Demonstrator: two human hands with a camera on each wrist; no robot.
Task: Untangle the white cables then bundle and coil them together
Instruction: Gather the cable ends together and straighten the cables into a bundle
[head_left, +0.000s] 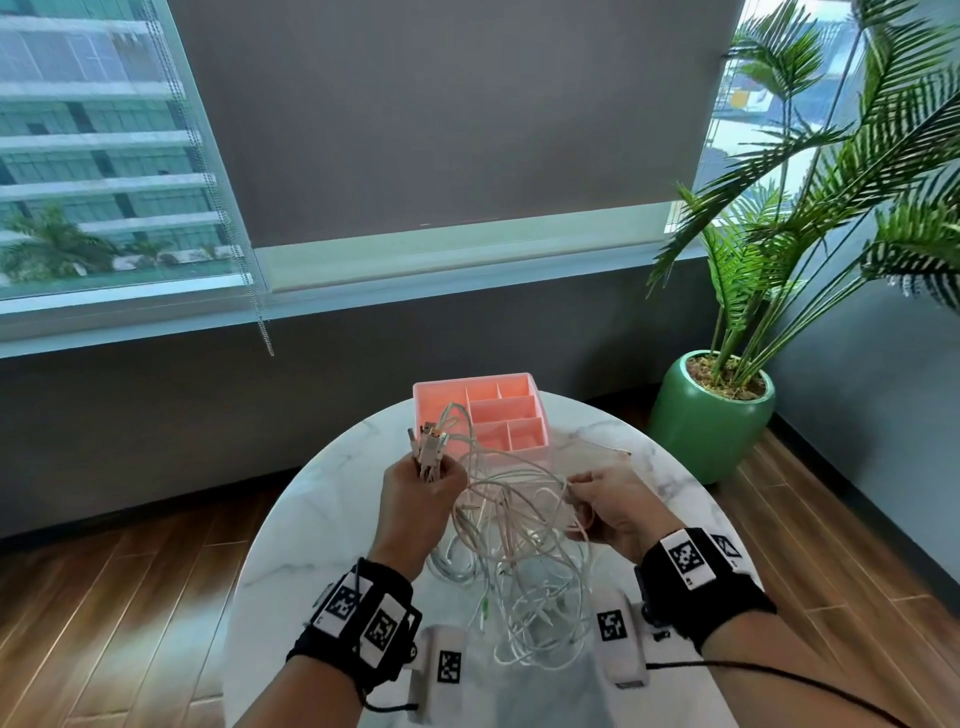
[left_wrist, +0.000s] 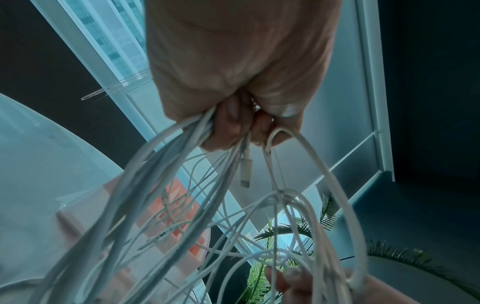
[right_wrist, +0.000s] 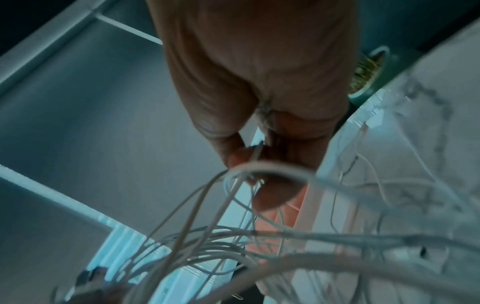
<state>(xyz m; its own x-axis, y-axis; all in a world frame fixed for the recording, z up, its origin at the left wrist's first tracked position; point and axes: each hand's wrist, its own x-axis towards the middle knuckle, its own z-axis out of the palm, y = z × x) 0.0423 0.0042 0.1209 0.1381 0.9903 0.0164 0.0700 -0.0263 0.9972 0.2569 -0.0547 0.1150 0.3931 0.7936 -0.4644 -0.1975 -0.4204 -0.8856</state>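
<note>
A tangle of thin white cables hangs between my two hands over the round marble table, its lower loops resting on the tabletop. My left hand grips a bunch of cable ends, with the plugs sticking up out of the fist. In the left wrist view the left hand is closed round several strands, and one white connector dangles below it. My right hand pinches a few loops at the tangle's right side. In the right wrist view the right hand's fingertips hold thin strands.
A pink divided organiser box stands at the table's far side, right behind the cables. One loose strand end lies on the marble to the right. A green pot with a palm stands on the wooden floor beyond the table's right edge.
</note>
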